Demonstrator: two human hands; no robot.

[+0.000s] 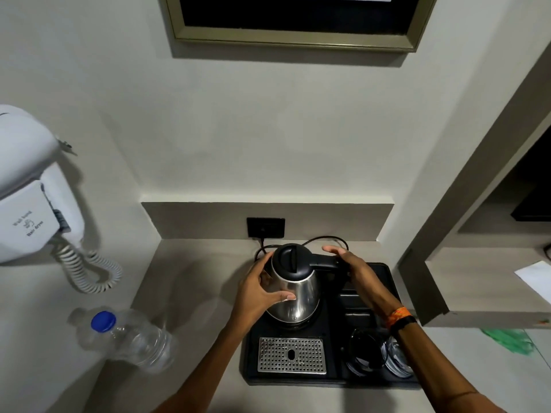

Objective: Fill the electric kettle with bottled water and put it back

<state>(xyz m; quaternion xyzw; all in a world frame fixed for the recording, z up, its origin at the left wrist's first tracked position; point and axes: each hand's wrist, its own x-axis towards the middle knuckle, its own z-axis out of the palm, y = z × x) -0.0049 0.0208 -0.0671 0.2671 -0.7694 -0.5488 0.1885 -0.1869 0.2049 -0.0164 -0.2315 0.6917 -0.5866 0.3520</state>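
The steel electric kettle (299, 289) with a black lid and handle stands on its base on the black tray (384, 272), lid closed. My left hand (259, 289) cups the kettle's steel body from the left, thumb across its front. My right hand (350, 266) lies over the black handle, fingers spread rather than wrapped round it. A clear plastic water bottle (131, 338) with a blue cap stands upright on the counter to the left, apart from both hands.
The tray also holds a perforated metal drip grate (290, 355) and glasses (381, 353) at its front right. A black power cord (328, 239) runs to a wall socket (265, 227). A wall hair dryer (32, 186) with a coiled cord hangs left. A shelf unit (465, 281) stands right.
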